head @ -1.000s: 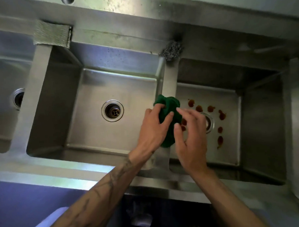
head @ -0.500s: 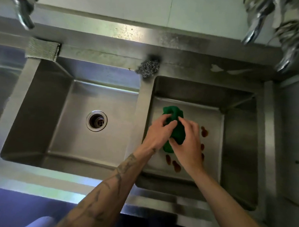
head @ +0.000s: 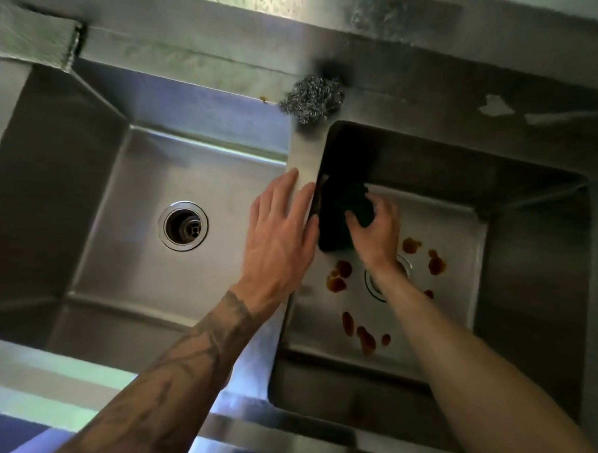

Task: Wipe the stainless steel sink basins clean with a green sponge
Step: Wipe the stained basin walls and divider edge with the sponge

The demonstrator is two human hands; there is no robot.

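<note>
So half a second back both hands were bunched on the green sponge [head: 335, 224] over the right basin [head: 532, 267]. Now the left hand [head: 277, 237] has let go and lies flat on the divider [head: 305, 157] between the 2 basins, fingers straight and holding nothing, looks like it's just bracing. The right hand [head: 377, 240] has the sponge alone, fingers curled over its top and thumb hooked round the near side, and it's down in the basin hard by the left wall, near the far-left corner. Can't tell if it's actually pressed to the floor yet.

My read: setup is over and actual wiping starts here. None of the reddish-brown stains [head: 337, 281] look touched. 1 cluster sits just back of the right thumb, a couple sit off the little-finger side, and more lie wrist-ward toward the near wall, ringed round the drain [head: 403, 261] that the wrist half covers.

Room-wise, the left wall is right up against the sponge, so no travel that way. Open floor runs rightward and back toward the person, which is where the mess is anyway. The steel wool scourer [head: 311, 97] sits on the ledge well beyond the left fingertips, out of the way.
</note>
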